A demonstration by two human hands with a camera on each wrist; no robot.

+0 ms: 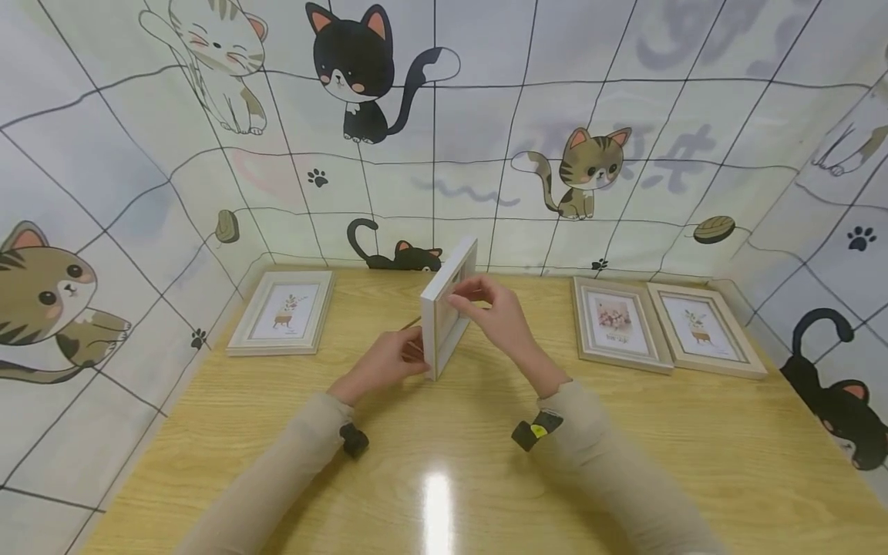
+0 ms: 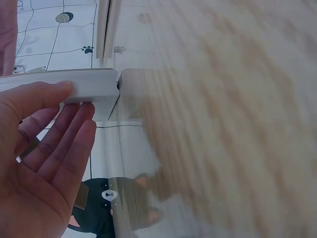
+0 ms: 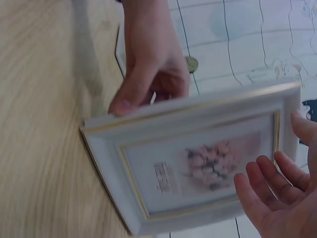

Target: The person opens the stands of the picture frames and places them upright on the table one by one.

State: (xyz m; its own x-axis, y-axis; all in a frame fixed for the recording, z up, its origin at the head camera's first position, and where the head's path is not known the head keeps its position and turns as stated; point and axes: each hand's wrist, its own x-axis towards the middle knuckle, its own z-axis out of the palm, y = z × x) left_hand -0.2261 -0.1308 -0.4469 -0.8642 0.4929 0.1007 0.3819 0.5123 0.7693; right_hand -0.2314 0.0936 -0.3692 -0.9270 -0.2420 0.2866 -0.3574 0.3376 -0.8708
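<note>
Head view, nearest first: pinching the near lower corner of a white picture frame [image 1: 444,324], stood on edge on the table [image 1: 388,462], between thumb and fingers of the left hand [image 1: 385,358]. Beside the picture face, with the right hand [image 1: 498,310] loosely bent, gripping nothing — touching or not, cannot tell. Probably light, stiff, smooth, fragile at the pane — best held by the side bars. Farthest, a cat-printed backdrop [image 1: 479,116].

Table [image 1: 479,470] bears three flat frames [image 1: 283,312] [image 1: 620,324] [image 1: 705,330], one upright frame [image 1: 444,324].
</note>
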